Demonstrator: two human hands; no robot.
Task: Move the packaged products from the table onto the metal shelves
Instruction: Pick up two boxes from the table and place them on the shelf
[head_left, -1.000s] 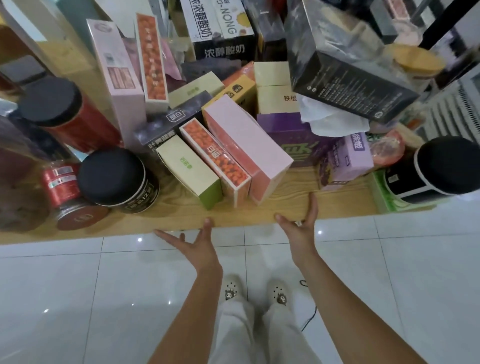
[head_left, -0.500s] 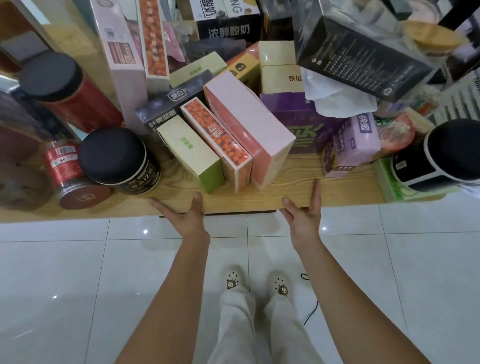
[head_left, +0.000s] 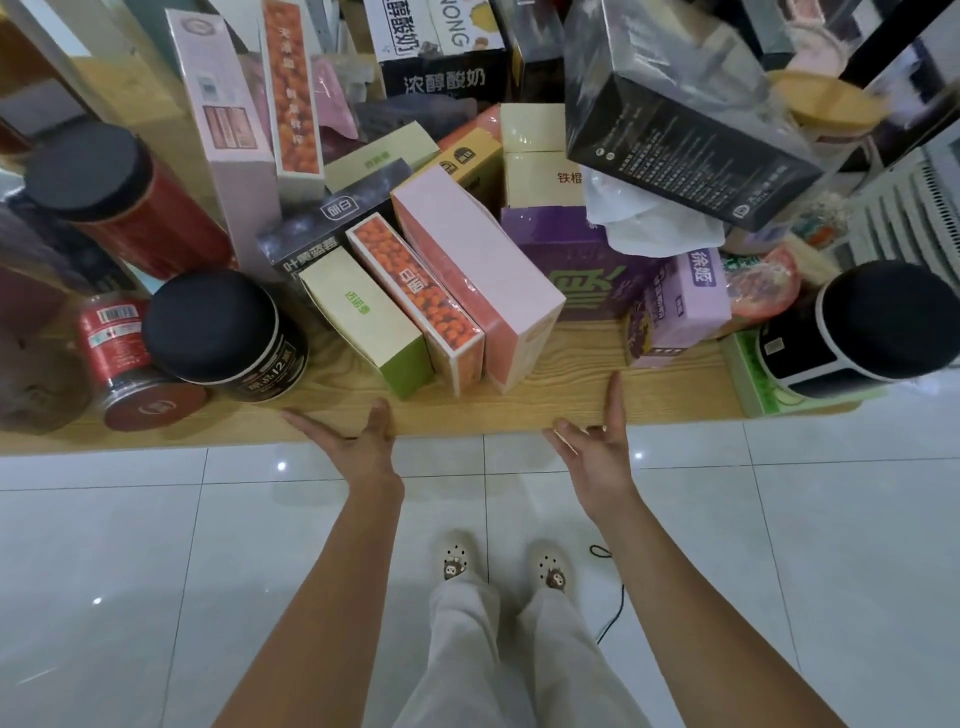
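Three boxes lean side by side near the front of the wooden table (head_left: 519, 405): a cream and green box (head_left: 363, 317), an orange-berry box (head_left: 415, 301) and a pink box (head_left: 478, 270). My left hand (head_left: 358, 441) is open at the table's front edge, just below the green box. My right hand (head_left: 597, 436) is open too, fingers spread, its index finger lying over the table edge right of the pink box. Neither hand holds anything.
Black-lidded jars (head_left: 223, 332) and a red jar (head_left: 124, 208) stand at the left. A purple carton (head_left: 582, 270), a lilac box (head_left: 680, 306), a big black box (head_left: 675, 114) and a black-topped canister (head_left: 878, 327) crowd the right. White tiled floor (head_left: 156, 571) lies below.
Both hands have moved forward from over the floor to the table's front edge, staying open. The view has shifted closer to the table.
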